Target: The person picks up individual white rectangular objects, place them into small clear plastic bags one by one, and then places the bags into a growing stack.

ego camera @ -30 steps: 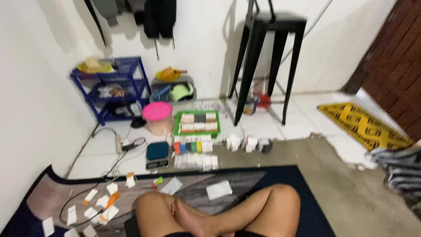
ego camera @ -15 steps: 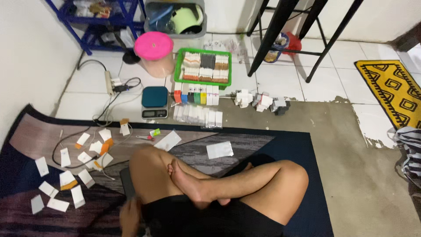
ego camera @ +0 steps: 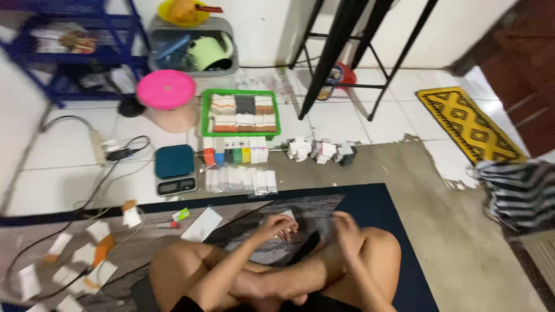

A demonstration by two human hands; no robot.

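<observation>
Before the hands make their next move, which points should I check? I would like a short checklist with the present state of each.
1. Left hand over the mat: ok, fingers curled at a small white paper; real grip cannot tell.
2. Right hand free: cannot tell, blurred.
3. Row of clear packets within view ahead: ok.
4. Scale platform bare: ok.
5. Green tray of small boxes upright: ok.
6. Cable apart from the hands: ok.

Right hand [ego camera: 348, 232] blurred; its grasp unclear
</observation>
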